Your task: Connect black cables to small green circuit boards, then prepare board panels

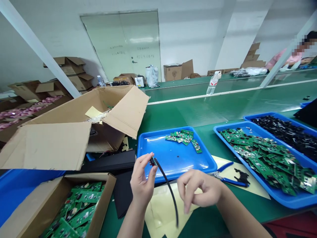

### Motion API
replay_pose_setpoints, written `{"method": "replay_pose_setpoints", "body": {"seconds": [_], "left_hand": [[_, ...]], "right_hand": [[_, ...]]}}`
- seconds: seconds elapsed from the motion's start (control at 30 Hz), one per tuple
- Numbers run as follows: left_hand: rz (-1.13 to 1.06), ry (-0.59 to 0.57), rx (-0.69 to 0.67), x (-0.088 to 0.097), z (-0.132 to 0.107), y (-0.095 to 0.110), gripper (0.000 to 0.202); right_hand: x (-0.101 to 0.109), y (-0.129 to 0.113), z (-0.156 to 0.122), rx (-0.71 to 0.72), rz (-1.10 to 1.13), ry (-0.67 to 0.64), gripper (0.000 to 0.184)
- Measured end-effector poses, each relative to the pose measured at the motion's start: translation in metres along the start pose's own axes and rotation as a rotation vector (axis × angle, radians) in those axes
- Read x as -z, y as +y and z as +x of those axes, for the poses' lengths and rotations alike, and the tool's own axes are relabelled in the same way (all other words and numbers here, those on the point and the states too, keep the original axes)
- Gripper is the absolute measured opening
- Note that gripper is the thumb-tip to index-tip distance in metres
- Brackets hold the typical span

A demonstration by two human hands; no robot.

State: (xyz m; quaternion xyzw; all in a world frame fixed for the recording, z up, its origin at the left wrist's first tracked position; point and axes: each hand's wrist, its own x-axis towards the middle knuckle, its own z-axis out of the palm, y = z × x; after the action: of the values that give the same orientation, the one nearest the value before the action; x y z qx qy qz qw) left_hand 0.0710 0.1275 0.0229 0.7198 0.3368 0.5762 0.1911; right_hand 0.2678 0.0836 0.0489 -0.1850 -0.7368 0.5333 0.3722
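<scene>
My left hand is raised in front of me, fingers pinched on the top end of a thin black strip that curves down and to the right. My right hand hovers just right of the strip with its fingers curled loosely and nothing visible in them. Both hands are over a pale yellow backing sheet on the green bench. Just beyond them sits a blue tray holding a few small green circuit boards.
A cardboard box of green boards stands at my lower left, with a large open carton behind it. Blue-handled pliers lie to the right, beside a blue tray of many boards and a tray of black parts. A water bottle stands on the conveyor. Another person sits at the far right.
</scene>
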Motion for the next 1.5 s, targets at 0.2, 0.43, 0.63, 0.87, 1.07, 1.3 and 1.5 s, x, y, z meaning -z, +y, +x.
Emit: {"method": "replay_pose_setpoints", "body": {"seconds": [0.2,0.43,0.63,0.87,1.07,1.3,1.5], "left_hand": [[0.089,-0.079,-0.186,-0.005,-0.001,0.008,0.039],[0.166,-0.127,-0.269,-0.007,0.001,0.012,0.039],[0.105,-0.095,-0.195,-0.008,0.002,0.011,0.034],[-0.021,-0.177,-0.053,-0.007,0.002,0.013,0.035],[-0.194,-0.193,0.119,-0.008,-0.002,0.009,0.036],[-0.332,-0.216,0.281,-0.01,-0.002,0.014,0.034],[-0.372,-0.236,0.36,-0.013,-0.002,0.016,0.033]], "right_hand": [[-0.001,0.018,0.007,0.009,0.126,0.514,0.024],[-0.015,0.019,0.018,-0.19,-0.093,0.488,0.027],[-0.017,0.021,0.018,-0.202,0.331,0.394,0.029],[-0.017,0.03,0.018,-0.252,0.583,0.37,0.028],[-0.017,0.026,0.018,-0.257,0.465,0.391,0.029],[-0.017,0.025,0.019,-0.242,0.04,0.474,0.024],[-0.015,0.03,0.019,-0.113,-0.498,0.581,0.016]]}}
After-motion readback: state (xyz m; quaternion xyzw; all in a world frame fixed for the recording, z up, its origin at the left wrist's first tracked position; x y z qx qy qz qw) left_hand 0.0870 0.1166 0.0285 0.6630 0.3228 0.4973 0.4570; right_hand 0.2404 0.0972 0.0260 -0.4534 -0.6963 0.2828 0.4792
